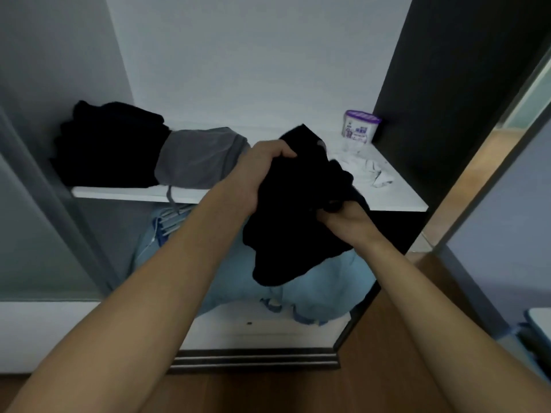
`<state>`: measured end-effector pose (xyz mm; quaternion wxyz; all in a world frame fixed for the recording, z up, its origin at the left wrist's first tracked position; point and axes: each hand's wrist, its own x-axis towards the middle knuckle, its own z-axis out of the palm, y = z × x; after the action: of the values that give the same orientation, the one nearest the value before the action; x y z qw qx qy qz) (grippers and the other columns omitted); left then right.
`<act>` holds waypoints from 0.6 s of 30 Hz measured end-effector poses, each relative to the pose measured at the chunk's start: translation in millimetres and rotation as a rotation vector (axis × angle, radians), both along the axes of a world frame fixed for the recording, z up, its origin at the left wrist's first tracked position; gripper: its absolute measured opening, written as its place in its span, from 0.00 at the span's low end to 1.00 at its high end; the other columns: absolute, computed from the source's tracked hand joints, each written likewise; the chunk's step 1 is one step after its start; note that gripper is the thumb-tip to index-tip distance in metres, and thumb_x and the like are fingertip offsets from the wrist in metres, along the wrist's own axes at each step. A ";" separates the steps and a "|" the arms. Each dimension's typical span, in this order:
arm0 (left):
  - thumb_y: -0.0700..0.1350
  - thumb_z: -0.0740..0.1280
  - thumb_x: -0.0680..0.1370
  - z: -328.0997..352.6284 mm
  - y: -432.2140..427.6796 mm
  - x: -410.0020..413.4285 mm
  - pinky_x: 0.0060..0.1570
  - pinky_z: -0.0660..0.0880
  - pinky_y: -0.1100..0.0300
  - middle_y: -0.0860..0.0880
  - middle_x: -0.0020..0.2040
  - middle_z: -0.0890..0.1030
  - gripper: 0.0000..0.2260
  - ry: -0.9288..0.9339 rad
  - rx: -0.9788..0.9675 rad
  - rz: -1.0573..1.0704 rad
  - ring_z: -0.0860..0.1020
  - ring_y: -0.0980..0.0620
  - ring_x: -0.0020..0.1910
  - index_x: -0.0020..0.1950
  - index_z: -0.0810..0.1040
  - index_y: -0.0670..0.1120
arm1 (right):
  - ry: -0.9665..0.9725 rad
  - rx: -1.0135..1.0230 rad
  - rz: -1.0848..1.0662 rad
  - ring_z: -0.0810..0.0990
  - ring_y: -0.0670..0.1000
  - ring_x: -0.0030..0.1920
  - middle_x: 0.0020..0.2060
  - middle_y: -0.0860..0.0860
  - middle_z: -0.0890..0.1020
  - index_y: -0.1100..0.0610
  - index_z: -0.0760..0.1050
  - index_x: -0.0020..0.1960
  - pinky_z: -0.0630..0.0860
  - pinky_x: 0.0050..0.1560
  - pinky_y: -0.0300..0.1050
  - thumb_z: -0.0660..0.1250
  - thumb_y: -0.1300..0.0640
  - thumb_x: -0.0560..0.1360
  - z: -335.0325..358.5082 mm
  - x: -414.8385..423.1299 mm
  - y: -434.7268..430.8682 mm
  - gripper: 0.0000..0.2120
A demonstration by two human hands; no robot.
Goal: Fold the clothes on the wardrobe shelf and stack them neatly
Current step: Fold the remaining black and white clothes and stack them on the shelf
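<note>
Gripping black garment (298, 210) | left hand (262, 171) closed | right hand (343, 219) closed

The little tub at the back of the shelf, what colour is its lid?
Purple, on a white tub, seen in the head view.

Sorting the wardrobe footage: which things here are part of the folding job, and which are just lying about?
Part of the job: black garment held by left hand and right hand; black pile; grey garment; white cloth; shelf.
Lying about: purple-lidded tub; blue clothes below.
</note>
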<state>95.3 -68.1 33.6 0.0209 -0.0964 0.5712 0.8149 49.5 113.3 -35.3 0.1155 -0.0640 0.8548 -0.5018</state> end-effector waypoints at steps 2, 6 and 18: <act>0.44 0.70 0.70 -12.3 -9.0 19.2 0.45 0.78 0.51 0.42 0.40 0.81 0.11 -0.022 -0.043 -0.026 0.80 0.43 0.38 0.49 0.81 0.40 | 0.017 -0.068 -0.018 0.83 0.50 0.48 0.46 0.52 0.84 0.54 0.79 0.51 0.80 0.49 0.40 0.72 0.56 0.75 -8.5 15.7 -8.8 0.06; 0.45 0.69 0.69 -43.2 -37.2 57.4 0.32 0.77 0.60 0.46 0.32 0.80 0.05 -0.087 0.018 -0.023 0.79 0.47 0.28 0.35 0.83 0.44 | -0.041 -0.457 -0.141 0.84 0.51 0.50 0.49 0.54 0.84 0.60 0.77 0.59 0.81 0.49 0.43 0.68 0.61 0.78 -26.0 54.6 -29.0 0.11; 0.48 0.69 0.64 -103.9 -65.3 106.8 0.28 0.73 0.65 0.48 0.30 0.80 0.07 -0.121 -0.060 0.033 0.78 0.50 0.27 0.26 0.80 0.50 | 0.176 -0.012 0.397 0.76 0.44 0.40 0.37 0.49 0.78 0.57 0.76 0.38 0.70 0.47 0.40 0.66 0.74 0.74 -78.7 122.1 -56.8 0.14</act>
<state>202.1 -133.4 -70.3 0.0391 -0.1556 0.5913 0.7903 171.6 56.6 -114.0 0.1367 -0.2753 0.8291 -0.4670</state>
